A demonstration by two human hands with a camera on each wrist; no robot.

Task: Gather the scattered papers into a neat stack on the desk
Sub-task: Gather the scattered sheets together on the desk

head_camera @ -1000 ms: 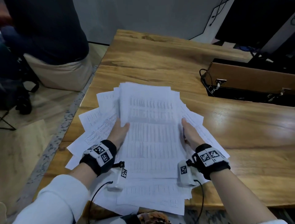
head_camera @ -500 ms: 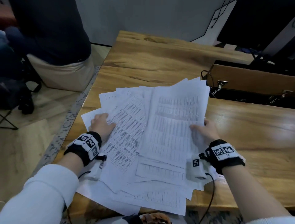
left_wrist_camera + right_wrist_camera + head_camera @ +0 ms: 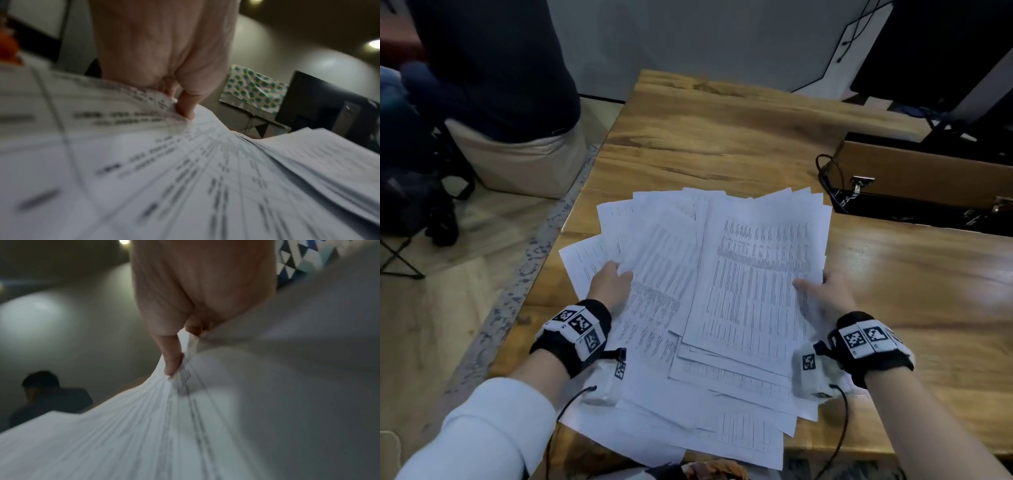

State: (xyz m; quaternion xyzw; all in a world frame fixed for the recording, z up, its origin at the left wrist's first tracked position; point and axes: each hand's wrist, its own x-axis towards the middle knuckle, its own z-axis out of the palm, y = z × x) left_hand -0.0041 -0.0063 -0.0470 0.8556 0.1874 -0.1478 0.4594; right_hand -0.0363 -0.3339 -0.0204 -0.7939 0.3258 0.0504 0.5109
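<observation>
Both hands are bunching the papers (image 3: 722,308). Left hand (image 3: 609,287) at 9 o'clock and right hand (image 3: 828,294) at 3 o'clock have fingers (image 3: 172,361) pinching sheets. Next, I think, square the edges.

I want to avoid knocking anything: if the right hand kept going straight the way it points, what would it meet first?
Probably nothing soon. The right hand, gripping the papers, points up the bare desk; the brown case seems to lie to its right, though depth is unclear.

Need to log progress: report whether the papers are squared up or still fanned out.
Fanned out. The papers splay at different angles on the desk, edges unaligned, left hand and right hand each gripping a side.
</observation>
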